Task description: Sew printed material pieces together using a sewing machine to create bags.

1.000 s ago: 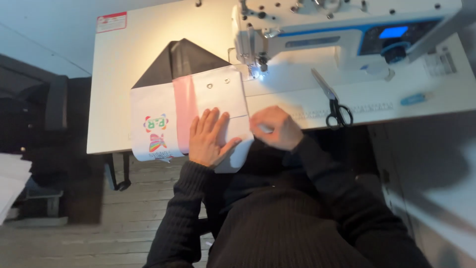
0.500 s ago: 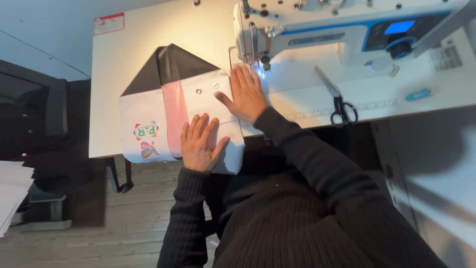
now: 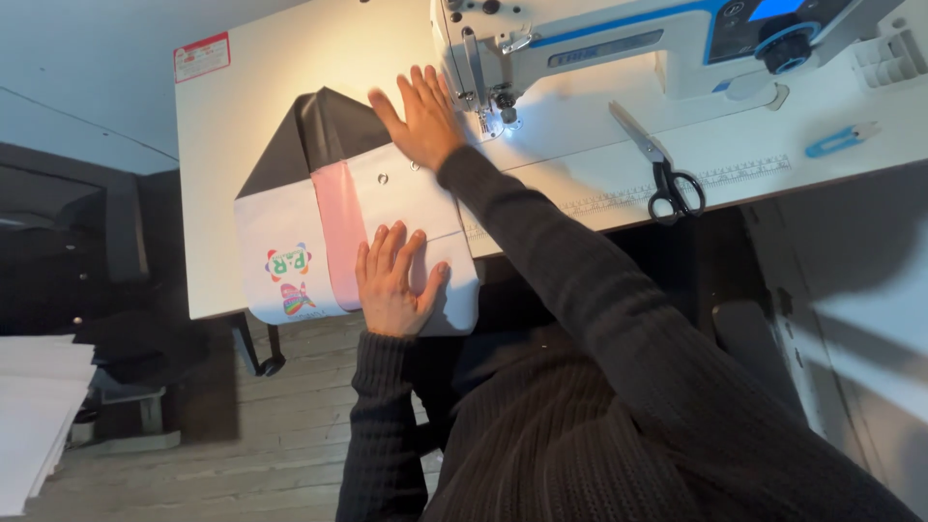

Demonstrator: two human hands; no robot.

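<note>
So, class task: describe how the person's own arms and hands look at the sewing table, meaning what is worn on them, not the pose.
Both arms are covered to the wrist by long sleeves of a dark, ribbed knit sweater. The left hand and the right hand are bare: no gloves, and no rings, watch or bracelet can be made out. The cuffs fit snugly at the wrists.

1 head-worn camera looks steeply down from above the seated person, close over the near edge of the worktop [image 3: 232, 184]. It faces the sewing machine [image 3: 619, 43] at the far edge; floor [image 3: 193, 454] shows at the left.
</note>
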